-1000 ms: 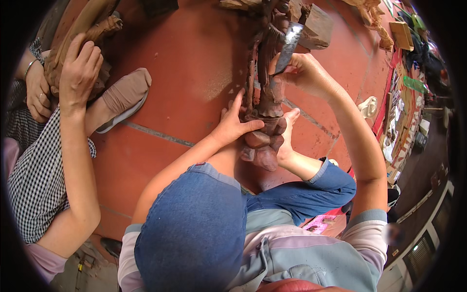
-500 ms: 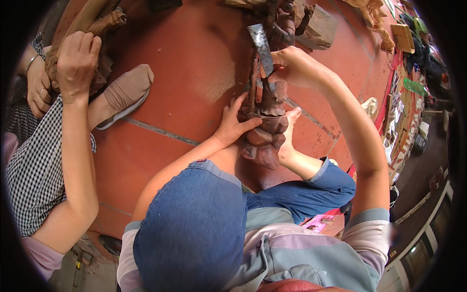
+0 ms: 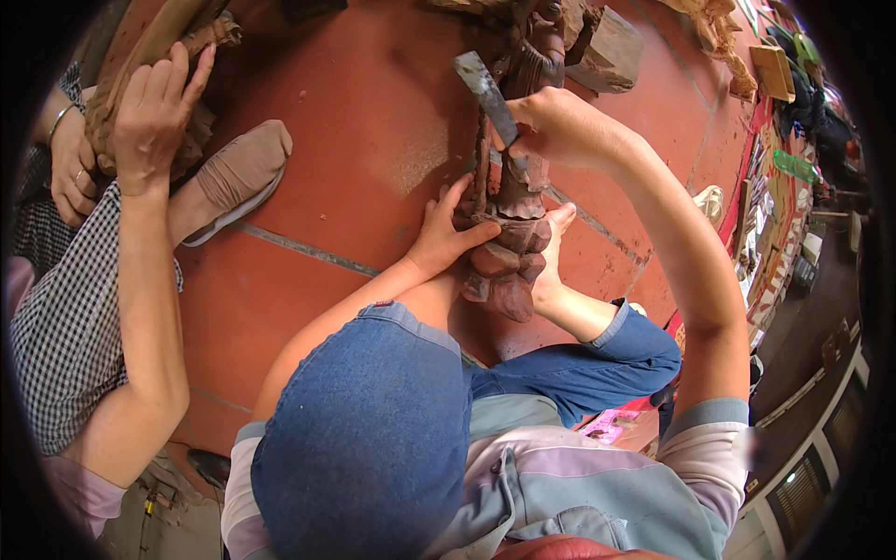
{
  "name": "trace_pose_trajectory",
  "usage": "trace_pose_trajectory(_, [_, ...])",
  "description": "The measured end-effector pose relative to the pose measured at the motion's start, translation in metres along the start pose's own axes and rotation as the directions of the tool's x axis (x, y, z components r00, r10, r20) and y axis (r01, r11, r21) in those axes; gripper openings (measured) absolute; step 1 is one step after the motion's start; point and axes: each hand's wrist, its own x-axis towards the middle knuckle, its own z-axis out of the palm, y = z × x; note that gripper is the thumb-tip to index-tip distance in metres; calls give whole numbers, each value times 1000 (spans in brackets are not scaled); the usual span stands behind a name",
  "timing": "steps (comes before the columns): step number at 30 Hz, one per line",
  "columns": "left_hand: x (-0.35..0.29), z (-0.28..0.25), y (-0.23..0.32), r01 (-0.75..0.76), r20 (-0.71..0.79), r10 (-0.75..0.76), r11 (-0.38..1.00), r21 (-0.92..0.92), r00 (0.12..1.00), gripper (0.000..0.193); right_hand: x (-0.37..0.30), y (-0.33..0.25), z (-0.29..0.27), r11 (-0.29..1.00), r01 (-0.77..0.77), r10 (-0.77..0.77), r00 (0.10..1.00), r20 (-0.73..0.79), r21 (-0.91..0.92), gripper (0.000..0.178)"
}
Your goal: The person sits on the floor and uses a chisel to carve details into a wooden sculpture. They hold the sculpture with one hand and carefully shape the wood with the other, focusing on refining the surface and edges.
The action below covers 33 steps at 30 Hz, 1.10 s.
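A dark reddish-brown wood carving (image 3: 511, 252) extends away from me between my legs, its rounded lumpy end nearest me. My left hand (image 3: 451, 235) grips its left side, thumb laid across the top and fingers along the edge. Farther up the carving, my right hand (image 3: 551, 126) pinches a flat, mottled grey strip (image 3: 483, 82) that slants up to the left. Whether the strip is a metal blade or abrasive sheet I cannot make out. Its lower end lies at the carving, partly hidden by my fingers.
At the left, another person's raised hand (image 3: 154, 117) is beside a pale wood piece (image 3: 173, 28); that person's socked foot (image 3: 245, 166) rests on the red tiled floor (image 3: 373, 121). A wood block (image 3: 607, 51) lies beyond the carving. Assorted items line the right side.
The strip in my right hand has tilted farther left, its upper end lower. My left hand stays on the carving. The other person's hand has lifted slightly, a finger extending toward the pale wood.
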Motion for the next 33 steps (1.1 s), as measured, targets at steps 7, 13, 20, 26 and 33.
trace_pose_trajectory(7, [2,-2,9,-23,8,22,999,35,1000,102,-3,-5,-1,999,34,-34,999,-3,14,24])
trace_pose_trajectory(13, [1,-1,15,38,53,-34,996,-75,998,101,5,3,4,999,9,-6,998,-55,39,22])
trace_pose_trajectory(20, [0,0,14,7,17,-6,998,-59,1000,100,3,-2,4,999,43,-43,998,-48,-7,18])
trace_pose_trajectory(26, [3,-3,12,-5,40,5,1000,3,999,100,-1,-7,6,996,77,-78,996,-41,-37,19])
trace_pose_trajectory(33, [1,0,16,40,40,-37,996,-78,999,100,7,-12,2,999,0,-1,1000,-21,-51,17])
